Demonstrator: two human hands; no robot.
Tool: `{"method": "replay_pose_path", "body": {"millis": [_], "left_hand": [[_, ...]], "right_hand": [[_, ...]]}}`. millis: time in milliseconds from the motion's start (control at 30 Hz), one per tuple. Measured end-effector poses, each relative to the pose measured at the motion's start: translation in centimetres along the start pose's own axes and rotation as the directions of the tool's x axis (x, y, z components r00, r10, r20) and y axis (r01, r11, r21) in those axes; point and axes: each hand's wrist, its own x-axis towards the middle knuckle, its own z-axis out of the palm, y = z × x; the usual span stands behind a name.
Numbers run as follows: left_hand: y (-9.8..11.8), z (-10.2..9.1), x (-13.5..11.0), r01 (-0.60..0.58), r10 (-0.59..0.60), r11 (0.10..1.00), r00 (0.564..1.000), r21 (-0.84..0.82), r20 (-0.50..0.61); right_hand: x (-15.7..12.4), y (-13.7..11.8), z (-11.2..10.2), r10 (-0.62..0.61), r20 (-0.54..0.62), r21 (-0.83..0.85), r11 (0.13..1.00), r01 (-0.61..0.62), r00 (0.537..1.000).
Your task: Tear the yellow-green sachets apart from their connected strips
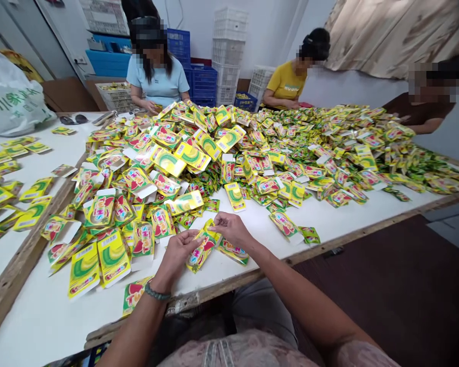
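Observation:
My left hand grips the side of a small yellow-green cardboard box with pink lettering, held tilted just above the table's front edge. At its upper end my right hand is closed, with thumb and fingertips pinched on the box's end; whether a small sachet is between them I cannot make out. Under my right wrist lies a second printed box. Left of my hands, two yellow boxes rest with their banana-like pattern upward. Another box lies partly behind my left forearm.
A large heap of boxes and small green sachets covers the white table. A wooden strip divides the table at left, with more boxes beyond. Several people work across the heap. Crates and a plastic bag stand behind.

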Motion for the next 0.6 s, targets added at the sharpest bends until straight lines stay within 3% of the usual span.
{"method": "replay_pose_path", "body": {"millis": [133,233,267,333,433,500,600], "left_hand": [[0.3,0.0,0.0,0.012,-0.012,0.999,1.0,-0.04,-0.013],[0.7,0.0,0.0,0.014,-0.019,0.997,0.997,-0.073,-0.073],[0.8,0.0,0.0,0.016,-0.024,0.997,0.995,-0.079,-0.093],[1.0,0.0,0.1,0.033,-0.043,0.996,0.991,-0.082,-0.125],[1.1,0.0,0.1,0.054,-0.067,0.995,0.985,-0.086,-0.156],[1.0,-0.1,0.1,0.046,-0.062,0.995,0.984,-0.093,-0.167],[0.6,-0.2,0.4,0.029,-0.04,0.997,0.988,-0.073,-0.149]], "right_hand": [[1.1,0.5,0.9,0.017,-0.03,-0.125,0.992,-0.02,0.999],[2.9,0.9,0.2,-0.034,-0.11,-0.357,0.934,-0.007,0.993],[3.6,0.9,-0.2,-0.078,-0.1,-0.463,0.886,0.023,0.992],[4.9,1.0,-1.0,-0.146,0.035,-0.658,0.741,0.133,0.989],[5.7,1.1,-1.7,-0.09,0.24,-0.813,0.525,0.251,0.966],[5.2,1.1,-1.8,-0.032,0.231,-0.87,0.44,0.221,0.972],[4.0,1.0,-1.4,-0.032,0.224,-0.898,0.381,0.22,0.974]]}}
